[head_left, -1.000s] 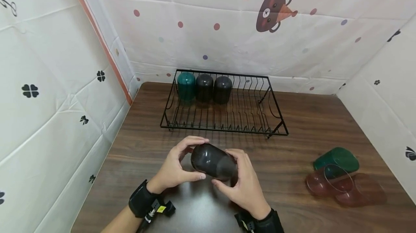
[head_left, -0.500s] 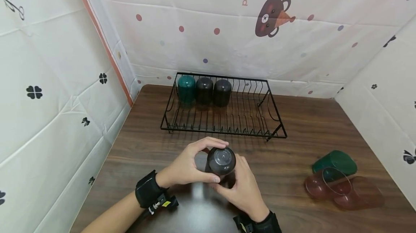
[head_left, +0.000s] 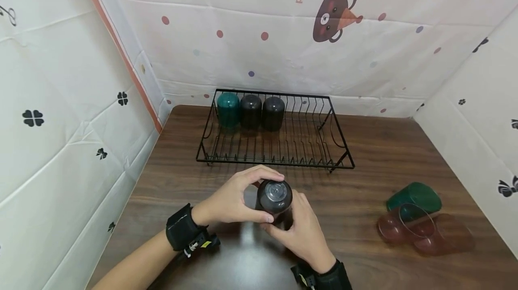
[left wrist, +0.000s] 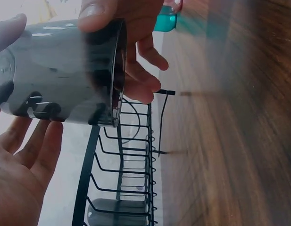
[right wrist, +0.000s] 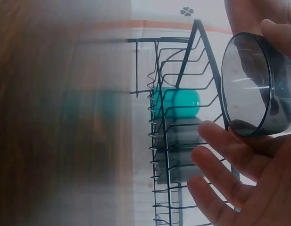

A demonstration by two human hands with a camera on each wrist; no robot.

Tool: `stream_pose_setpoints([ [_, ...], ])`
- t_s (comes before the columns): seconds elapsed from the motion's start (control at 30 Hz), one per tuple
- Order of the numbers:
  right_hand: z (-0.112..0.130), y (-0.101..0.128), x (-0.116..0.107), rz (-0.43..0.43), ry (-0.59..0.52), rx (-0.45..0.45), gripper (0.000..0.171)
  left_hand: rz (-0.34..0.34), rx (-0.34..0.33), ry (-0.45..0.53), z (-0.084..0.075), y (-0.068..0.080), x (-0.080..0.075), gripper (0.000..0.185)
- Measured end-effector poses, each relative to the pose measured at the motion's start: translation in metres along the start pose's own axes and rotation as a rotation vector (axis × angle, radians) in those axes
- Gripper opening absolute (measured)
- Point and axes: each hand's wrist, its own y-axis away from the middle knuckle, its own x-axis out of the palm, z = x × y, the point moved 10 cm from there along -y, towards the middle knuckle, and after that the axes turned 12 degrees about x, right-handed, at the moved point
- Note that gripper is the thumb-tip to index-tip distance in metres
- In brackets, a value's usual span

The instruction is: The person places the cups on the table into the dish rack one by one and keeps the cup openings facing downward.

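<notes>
Dark wood-grain tabletop (head_left: pixel 376 155), walled in by white sheets printed with dots and clovers, carries a black wire dish rack (head_left: pixel 275 139) that holds a teal cup (head_left: pixel 228 109) and two dark cups (head_left: pixel 261 111) upside down along its far left edge. Just in front of the rack, a smoky dark cup (head_left: pixel 274 196) is held bottom-up above the wood, with the left hand (head_left: pixel 234 198) curling its fingers and thumb round the cup from the left and the right hand (head_left: pixel 302 231) cupping it from below with loosely spread fingers. Well to the rack's front right, a green cup (head_left: pixel 414 196) and two reddish clear cups (head_left: pixel 425 231) lie on their sides, touching one another.
</notes>
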Motion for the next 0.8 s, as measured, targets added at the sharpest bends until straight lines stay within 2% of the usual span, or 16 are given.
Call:
stream_pose_setpoints([
  [0.23,0.0,0.001,-0.003,0.001,0.009,-0.01,0.086,0.024,0.013,-0.003,-0.002,-0.008,0.0,0.073],
  [0.43,-0.007,0.0,-0.008,0.016,0.019,0.057,0.076,0.027,-0.01,-0.042,0.004,-0.019,-0.01,0.072],
  [0.8,-0.019,0.007,-0.021,-0.023,0.092,0.104,0.061,0.014,-0.011,-0.118,0.009,-0.062,-0.04,0.072],
])
